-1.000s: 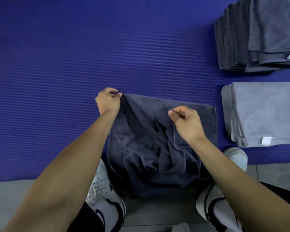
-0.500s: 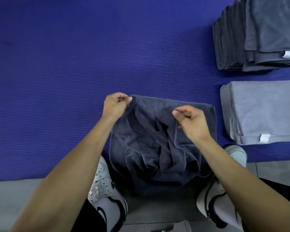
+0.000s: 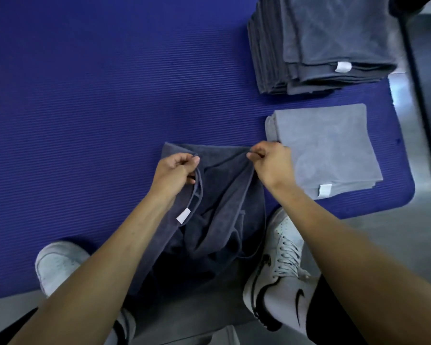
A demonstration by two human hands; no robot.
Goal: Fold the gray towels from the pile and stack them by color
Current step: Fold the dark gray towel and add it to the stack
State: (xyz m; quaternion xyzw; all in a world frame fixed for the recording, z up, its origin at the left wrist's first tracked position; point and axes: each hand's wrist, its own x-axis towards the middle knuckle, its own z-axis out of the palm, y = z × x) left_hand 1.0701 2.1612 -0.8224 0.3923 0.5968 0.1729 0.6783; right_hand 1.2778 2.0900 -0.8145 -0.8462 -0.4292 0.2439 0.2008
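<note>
A dark gray towel (image 3: 224, 195) hangs slack between my hands at the near edge of the blue mat (image 3: 85, 120). My left hand (image 3: 174, 170) pinches its upper edge near one corner, above a small white tag. My right hand (image 3: 271, 163) pinches the same edge further right. The towel's lower part droops crumpled between my shoes. A folded light gray towel stack (image 3: 329, 145) lies just right of my right hand. A taller stack of folded dark gray towels (image 3: 316, 46) sits beyond it at the far right.
My white shoes (image 3: 279, 277) stand at the mat's near edge, one on each side of the hanging towel. Gray floor (image 3: 428, 145) borders the mat on the right and near side. A dark vertical edge (image 3: 421, 83) runs along the far right.
My right hand has shifted right along the towel's edge, spreading it out between both hands. The view has swung, so both stacks sit nearer the middle.
</note>
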